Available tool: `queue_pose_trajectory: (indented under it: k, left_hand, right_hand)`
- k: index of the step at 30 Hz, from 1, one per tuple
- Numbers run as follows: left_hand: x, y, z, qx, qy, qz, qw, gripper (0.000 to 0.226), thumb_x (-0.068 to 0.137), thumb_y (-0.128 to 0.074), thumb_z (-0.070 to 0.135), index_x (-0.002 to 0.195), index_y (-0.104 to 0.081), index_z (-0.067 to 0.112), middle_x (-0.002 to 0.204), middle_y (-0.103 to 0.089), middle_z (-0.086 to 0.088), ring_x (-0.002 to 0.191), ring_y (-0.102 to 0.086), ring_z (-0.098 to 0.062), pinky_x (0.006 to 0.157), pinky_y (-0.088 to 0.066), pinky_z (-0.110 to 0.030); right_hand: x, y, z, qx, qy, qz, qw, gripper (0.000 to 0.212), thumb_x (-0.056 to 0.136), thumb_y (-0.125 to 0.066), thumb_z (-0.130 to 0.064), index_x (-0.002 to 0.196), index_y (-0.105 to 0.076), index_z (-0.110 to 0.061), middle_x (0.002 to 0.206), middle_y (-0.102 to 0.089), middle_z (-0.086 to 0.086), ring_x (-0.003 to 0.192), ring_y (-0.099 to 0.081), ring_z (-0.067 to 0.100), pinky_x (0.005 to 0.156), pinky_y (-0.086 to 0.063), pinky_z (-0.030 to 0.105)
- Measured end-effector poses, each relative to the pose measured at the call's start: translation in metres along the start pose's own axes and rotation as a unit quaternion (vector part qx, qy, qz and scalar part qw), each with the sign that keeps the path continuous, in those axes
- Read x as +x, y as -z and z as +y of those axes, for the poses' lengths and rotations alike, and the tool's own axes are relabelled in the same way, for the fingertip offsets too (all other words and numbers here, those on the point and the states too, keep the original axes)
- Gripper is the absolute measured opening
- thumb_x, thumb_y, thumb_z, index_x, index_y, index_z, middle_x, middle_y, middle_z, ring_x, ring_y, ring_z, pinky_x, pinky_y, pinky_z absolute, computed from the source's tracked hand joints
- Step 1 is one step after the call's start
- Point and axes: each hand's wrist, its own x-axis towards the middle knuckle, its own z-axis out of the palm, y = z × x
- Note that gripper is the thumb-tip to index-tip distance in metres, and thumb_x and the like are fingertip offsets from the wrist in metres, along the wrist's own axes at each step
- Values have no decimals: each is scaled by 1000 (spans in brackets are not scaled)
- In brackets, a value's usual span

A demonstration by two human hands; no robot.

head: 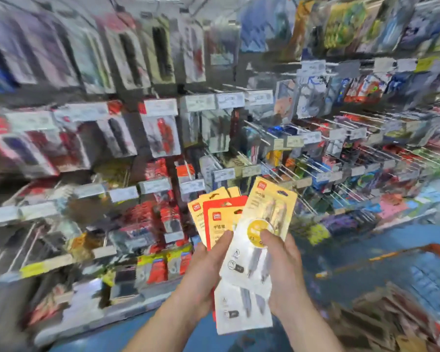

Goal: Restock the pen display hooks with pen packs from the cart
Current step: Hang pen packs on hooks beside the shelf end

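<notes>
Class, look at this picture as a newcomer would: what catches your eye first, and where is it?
First, the fan of yellow and red pen packs at lower centre, held up by the left hand and right hand. Behind them, the display hooks, crowded with hanging packs, fill the blurred wall. The orange-rimmed cart sits lower right.

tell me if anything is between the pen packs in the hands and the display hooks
Nothing visible blocks the way. The left hand and right hand hold a fan of pen packs in open air in front of the display hooks. The picture is blurred, so which hooks have free room cannot be told.
</notes>
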Motion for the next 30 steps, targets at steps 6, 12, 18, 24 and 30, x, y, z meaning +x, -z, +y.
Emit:
queue_pose_trajectory:
  k: [6, 12, 18, 24, 30]
  left_hand:
    - [-59, 115, 51, -27, -76, 107, 991, 61, 75, -84, 35, 128, -62, 14, 116, -77, -16, 108, -73, -40, 101, -51, -65]
    - [-138, 242, 101, -51, -132, 171, 975, 53, 79, -82, 25, 129, -68, 14, 121, -74, -18, 111, -71, -41, 101, -53, -60]
    - [-214, 331, 138, -86, -162, 219, 958, 48, 78, -86, 23, 123, -72, 11, 118, -74, -23, 107, -72, -45, 99, -53, -65]
    - [-263, 387, 170, -79, -180, 267, 944, 51, 67, -92, 22, 115, -75, 13, 111, -76, -21, 99, -75, -43, 88, -60, -58]
    - [-284, 436, 204, -91, -210, 323, 918, 24, 79, -87, 22, 101, -79, 17, 101, -79, -15, 92, -78, -36, 76, -63, -47]
  right_hand:
    - [-35, -110, 69, 0, -51, -50, 997, 37, 60, -84, -41, 92, -77, -24, 106, -76, 13, 110, -68, 42, 101, -51, 59]
    - [-101, -224, 152, -26, -138, -157, 978, 66, 49, -89, -52, 109, -76, -29, 120, -74, 10, 115, -68, 38, 103, -48, 68]
    - [-171, -318, 207, -47, -171, -239, 955, 45, 79, -81, -34, 122, -71, -25, 117, -75, 13, 111, -70, 40, 98, -49, 71]
    - [-219, -387, 242, -74, -177, -308, 932, 58, 73, -88, -47, 125, -66, -33, 113, -77, -4, 112, -70, 27, 103, -50, 63]
    - [-235, -454, 280, -84, -228, -355, 903, 119, 44, -99, -54, 149, -48, -28, 126, -73, 8, 113, -71, 35, 92, -56, 62]
